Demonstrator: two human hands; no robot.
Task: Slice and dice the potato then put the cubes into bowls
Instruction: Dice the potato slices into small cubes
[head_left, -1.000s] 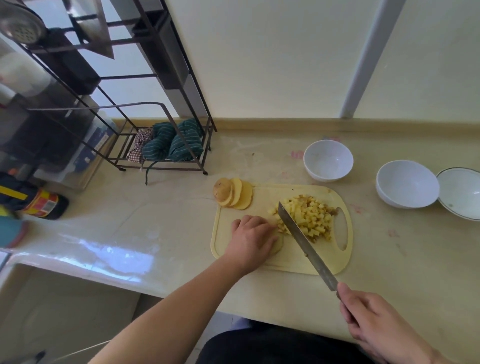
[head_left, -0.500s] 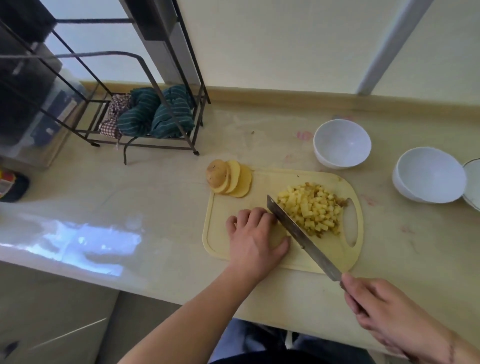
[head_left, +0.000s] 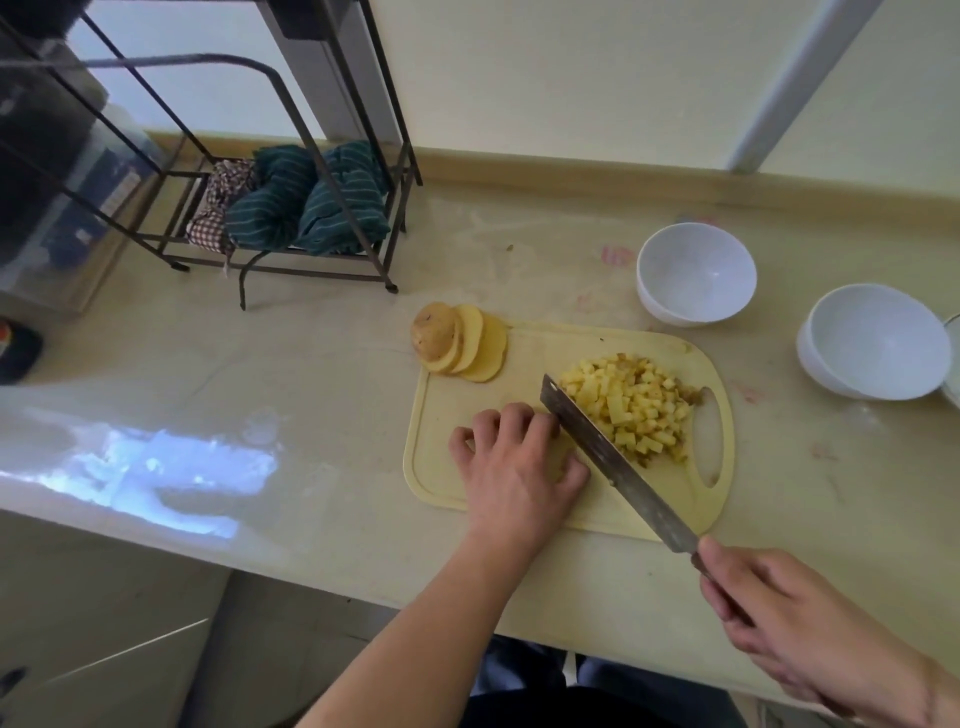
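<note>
Yellow plastic forms the cutting board (head_left: 566, 353), which lies on the beige countertop (head_left: 322, 364) and carries all of the potato work. Compared with a second ago, the knife (head_left: 608, 457) blade edge has shifted slightly to the left of the diced pile and now stands against the fingertips of the left hand (head_left: 514, 462); the board, slices and bowls lie as before, and only the camera view has dropped closer. This indicates, as a judgement, that dicing is in progress and transfer to bowls has not begun.

The left hand lies knuckles-up on the board with fingers curled over material that is hidden beneath it; whether it pinches a potato piece cannot be told. The right hand (head_left: 810, 639) is wrapped round the knife handle at the near counter edge, blade angled away toward the pile.

Potato locations:
- Diced cubes (head_left: 631, 410) are heaped on the right half of the board, beside the handle slot.
- Uncut slices (head_left: 462, 345), with a skin-covered end piece, are fanned over the far left corner of the board.

Containers:
- Near white bowl (head_left: 696, 273): beyond the board, holds nothing.
- Far white bowl (head_left: 878, 343): to the right, holds nothing.
- A third vessel's rim shows at the right frame edge; contents cannot be told.
</note>
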